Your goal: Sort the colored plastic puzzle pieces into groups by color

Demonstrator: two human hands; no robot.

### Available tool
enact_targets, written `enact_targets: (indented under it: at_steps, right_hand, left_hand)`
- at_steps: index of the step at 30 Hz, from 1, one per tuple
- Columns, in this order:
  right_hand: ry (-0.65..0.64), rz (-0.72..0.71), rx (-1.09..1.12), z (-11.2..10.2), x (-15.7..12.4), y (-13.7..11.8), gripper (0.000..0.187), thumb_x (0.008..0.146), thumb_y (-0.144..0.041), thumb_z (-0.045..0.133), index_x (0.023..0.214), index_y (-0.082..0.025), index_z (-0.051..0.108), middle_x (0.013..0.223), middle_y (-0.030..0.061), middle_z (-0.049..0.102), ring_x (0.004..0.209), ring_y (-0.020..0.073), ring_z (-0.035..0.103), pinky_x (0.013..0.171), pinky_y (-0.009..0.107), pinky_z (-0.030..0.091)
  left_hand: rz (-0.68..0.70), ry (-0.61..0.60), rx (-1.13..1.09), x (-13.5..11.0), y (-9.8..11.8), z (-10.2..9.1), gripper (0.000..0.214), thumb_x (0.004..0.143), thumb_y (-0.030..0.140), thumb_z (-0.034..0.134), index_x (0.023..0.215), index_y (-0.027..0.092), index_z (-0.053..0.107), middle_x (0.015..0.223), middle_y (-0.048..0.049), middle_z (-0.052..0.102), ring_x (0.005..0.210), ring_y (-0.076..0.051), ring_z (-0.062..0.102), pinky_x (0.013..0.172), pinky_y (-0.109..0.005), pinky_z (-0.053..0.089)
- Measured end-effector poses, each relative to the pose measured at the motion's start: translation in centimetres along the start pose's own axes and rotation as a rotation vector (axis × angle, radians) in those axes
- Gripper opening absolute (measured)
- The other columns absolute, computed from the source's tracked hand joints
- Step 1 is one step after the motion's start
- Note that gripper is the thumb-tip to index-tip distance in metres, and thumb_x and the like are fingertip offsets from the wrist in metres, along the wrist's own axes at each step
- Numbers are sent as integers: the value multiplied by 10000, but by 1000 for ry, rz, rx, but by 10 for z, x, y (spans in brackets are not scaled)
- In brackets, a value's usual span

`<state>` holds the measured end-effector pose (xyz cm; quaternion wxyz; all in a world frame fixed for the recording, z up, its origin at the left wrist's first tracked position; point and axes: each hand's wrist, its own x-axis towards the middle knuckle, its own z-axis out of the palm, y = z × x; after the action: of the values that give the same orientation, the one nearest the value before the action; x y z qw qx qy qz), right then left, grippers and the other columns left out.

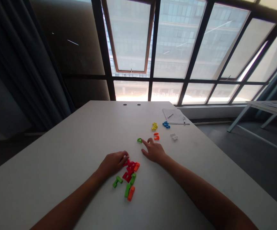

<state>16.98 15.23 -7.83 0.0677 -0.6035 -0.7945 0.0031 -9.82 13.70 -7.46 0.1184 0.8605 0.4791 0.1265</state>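
My right hand (154, 150) reaches over the white table with its fingers apart. Its index fingertip touches a small green plastic block (139, 140), while the thumb stays clear of it. My left hand (113, 163) rests on the table with bent fingers drawn together, beside a pile of red blocks (130, 167); whether something is pinched in them is hidden. Around that pile lie an orange block (137, 166), a green block (133, 179) and, nearer me, another green one (127, 190) against an orange one (131, 193). A green T-shaped piece (117, 181) lies to the left.
Beyond my right hand are small groups of yellow blocks (154, 126), blue blocks (166, 125), orange blocks (156, 136) and white blocks (174, 137). Papers (175, 115) with pens lie near the table's right edge. A second table (270, 107) stands at right, windows ahead.
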Motion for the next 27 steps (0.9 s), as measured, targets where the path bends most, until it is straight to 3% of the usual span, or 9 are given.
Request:
enact_targets:
  at_steps: [5,10,17,23,27]
  right_hand:
    - [56,-2,-7,5,18,-12,580,1004,-511,448,1550,-341,351,1315,124,555,927,247,671,774,343,501]
    - [152,-43,65,9,16,-7,639,991,-416,514,1577,-269,306,1277,129,612,940,246,674,754,318,501]
    - [289,-485,229,14,-2,-10,348,984,-233,541,1314,-303,627,1128,46,703,891,155,682,727,233,472]
    - [362,-446,298,17,2,-7,294,972,-185,545,1219,-262,684,1073,44,727,837,144,689,705,229,469]
    - [362,-409,326,19,4,2,265,952,-166,562,1148,-258,716,1049,38,737,792,137,686,693,225,466]
  left_hand:
    - [-3,1,-8,0,0,0,301,1029,438,393,997,286,651,906,20,735,781,-173,662,703,-269,384]
    - [14,-7,-38,0,-3,0,315,1031,434,379,989,285,653,926,17,736,789,-176,659,711,-264,391]
    - [48,-18,-143,-2,-8,-3,340,1015,460,420,1002,263,698,899,1,726,771,-168,641,711,-263,418]
    - [94,-196,-419,1,-21,-11,374,879,510,644,1122,233,706,886,-5,723,678,-136,617,620,-228,449]
    - [65,-114,-358,3,-22,-6,325,889,485,635,1100,253,721,896,-4,717,688,-134,622,635,-231,456]
